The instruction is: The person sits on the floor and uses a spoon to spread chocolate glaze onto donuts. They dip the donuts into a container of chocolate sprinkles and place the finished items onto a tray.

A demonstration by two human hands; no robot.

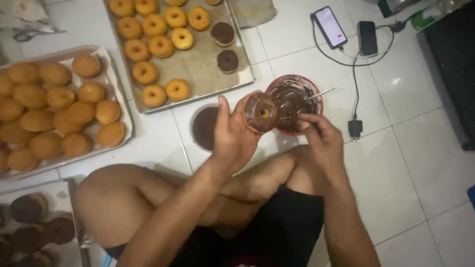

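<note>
Left hand (232, 136) cups a chocolate-glazed doughnut (261, 112) — fingers half spread; right hand (320, 136) loosely curled, touching the bowl (319, 101).

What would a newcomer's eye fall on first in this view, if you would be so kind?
Most likely the chocolate-coated doughnut held up in the left hand at the centre, just beside the red bowl of chocolate, where the right hand rests at the rim. Next come the tray of ring doughnuts at top and the tray of round buns at left.

A doughnut (261, 112) is sitting at frame centre, just left of the bowl (316, 101); trays (247, 74) are lying upper left, phones (330, 21) upper right, all on the floor (396, 148).
</note>
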